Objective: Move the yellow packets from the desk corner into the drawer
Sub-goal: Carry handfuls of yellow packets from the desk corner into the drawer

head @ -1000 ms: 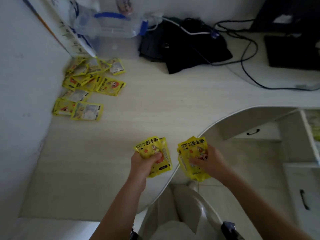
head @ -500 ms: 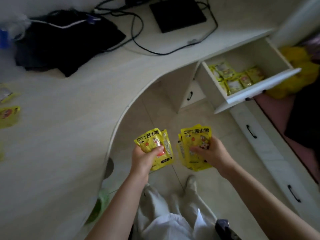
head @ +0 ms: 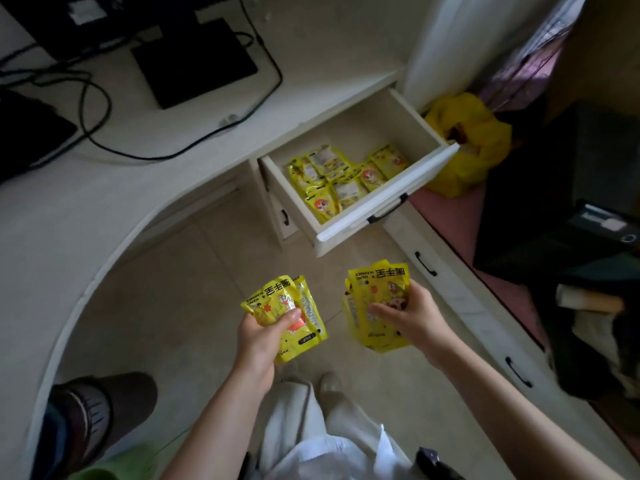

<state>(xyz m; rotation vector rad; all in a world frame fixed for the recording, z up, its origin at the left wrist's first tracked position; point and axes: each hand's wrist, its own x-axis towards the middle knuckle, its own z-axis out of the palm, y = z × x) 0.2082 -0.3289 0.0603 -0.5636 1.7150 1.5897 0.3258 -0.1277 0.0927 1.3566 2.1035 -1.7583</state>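
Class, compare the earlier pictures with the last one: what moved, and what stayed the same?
The view swung from the desk corner's loose packets to the open drawer, now close ahead. Both hands carried their packets off the desk and toward it. Unchanged: the left hand and right hand each grip a bunch of yellow hand-warmer packets; nothing released.

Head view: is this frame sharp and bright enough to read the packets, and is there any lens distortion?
Head view: dim, flat indoor light, no harsh glare. Print on the packets in the left hand and right hand is readable. Packets in the drawer are softer. Wide-angle bending curves the desk edge, and the right side is dark and murky.
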